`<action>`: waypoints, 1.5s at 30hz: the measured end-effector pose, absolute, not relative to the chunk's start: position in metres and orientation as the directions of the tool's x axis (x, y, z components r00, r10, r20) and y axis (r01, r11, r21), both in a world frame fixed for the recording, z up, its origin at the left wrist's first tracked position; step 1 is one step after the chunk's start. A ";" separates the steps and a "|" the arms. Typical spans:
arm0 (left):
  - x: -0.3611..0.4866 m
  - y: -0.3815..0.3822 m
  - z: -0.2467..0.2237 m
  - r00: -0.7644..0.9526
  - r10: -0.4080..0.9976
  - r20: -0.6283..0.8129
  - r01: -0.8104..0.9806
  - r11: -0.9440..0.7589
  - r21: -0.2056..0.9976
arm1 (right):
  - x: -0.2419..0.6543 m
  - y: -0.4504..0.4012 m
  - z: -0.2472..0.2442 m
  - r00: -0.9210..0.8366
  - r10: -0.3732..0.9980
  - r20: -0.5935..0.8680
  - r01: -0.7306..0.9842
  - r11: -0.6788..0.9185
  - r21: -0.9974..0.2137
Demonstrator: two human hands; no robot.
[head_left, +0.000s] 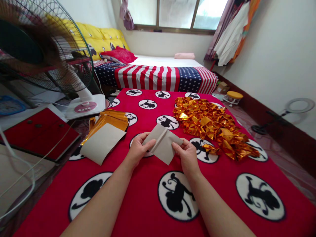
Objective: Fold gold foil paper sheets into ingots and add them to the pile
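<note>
A pale grey paper sheet [164, 146] with a crease across it is held above the red cloth [145, 204]. My left hand [138, 148] pinches its left corner, thumb on top. At the right corner, my right hand [186, 153] grips the same sheet between thumb and fingers. To the left lies a stack of paper [102, 144], grey side up on top, with gold sheets [111, 118] fanned out behind it. A heap of folded shiny gold paper pieces [207, 121] spreads over the cloth on the right, with one small piece [211, 149] nearer my right hand.
A fan [85, 105] stands at the left beside a dark red panel [39, 128]. Behind the cloth-covered surface is a bed with a striped and starred cover [153, 77]. A yellow stool [234, 95] and a ring-shaped stand [300, 105] are on the right.
</note>
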State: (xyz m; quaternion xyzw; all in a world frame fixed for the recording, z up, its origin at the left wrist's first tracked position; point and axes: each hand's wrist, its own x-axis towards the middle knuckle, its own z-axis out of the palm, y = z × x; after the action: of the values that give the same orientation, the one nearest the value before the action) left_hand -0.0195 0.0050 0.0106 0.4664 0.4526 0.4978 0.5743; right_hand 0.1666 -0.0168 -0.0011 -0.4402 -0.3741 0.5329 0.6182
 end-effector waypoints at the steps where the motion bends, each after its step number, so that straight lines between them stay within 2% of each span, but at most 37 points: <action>1: -0.019 0.005 0.010 0.096 0.993 -0.064 -0.163 0.079 0.983 | 0.167 -0.017 -0.002 0.164 0.986 -0.012 -0.341 0.045 -0.939; 7: -0.017 0.008 0.009 0.133 0.991 -0.027 -0.194 0.053 0.980 | 0.166 -0.015 -0.004 0.198 0.979 -0.046 -0.360 0.029 -0.932; 15: -0.020 0.011 0.008 0.147 0.989 0.004 -0.243 0.032 0.970 | 0.166 -0.019 0.004 0.117 0.992 0.035 -0.251 0.064 -0.966; 18: -0.020 0.011 0.007 0.124 0.991 0.052 -0.173 -0.030 0.984 | 0.166 -0.018 0.003 0.114 0.992 0.063 -0.282 0.093 -0.955; 21: -0.020 0.009 0.006 0.120 0.979 0.165 -0.044 -0.161 0.986 | 0.167 -0.017 0.001 0.144 0.986 0.089 -0.263 0.124 -0.957; 26: -0.020 0.003 0.010 0.142 0.915 0.377 0.135 -0.395 0.909 | 0.170 -0.017 0.000 0.176 0.959 0.220 -0.175 0.250 -0.952; 30: -0.021 0.000 0.014 0.126 0.871 0.474 0.187 -0.490 0.851 | 0.170 -0.016 0.001 0.162 0.952 0.260 -0.160 0.286 -0.945; 34: -0.022 0.000 0.014 0.104 0.818 0.566 0.167 -0.575 0.801 | 0.170 -0.016 0.000 0.142 0.946 0.292 -0.145 0.311 -0.939; 39: -0.022 -0.001 0.016 0.070 0.780 0.622 0.202 -0.622 0.757 | 0.170 -0.017 0.002 0.095 0.916 0.390 -0.013 0.393 -0.920; 45: -0.022 -0.001 0.017 0.075 0.798 0.598 0.221 -0.598 0.770 | 0.169 -0.021 0.009 0.089 0.884 0.459 0.131 0.446 -0.885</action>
State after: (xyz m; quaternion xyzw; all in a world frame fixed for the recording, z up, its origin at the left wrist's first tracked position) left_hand -0.0219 -0.0014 0.0165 0.6883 0.3700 0.5705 0.2528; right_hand 0.1693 -0.0208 0.0088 -0.4239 -0.5988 0.3116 0.6039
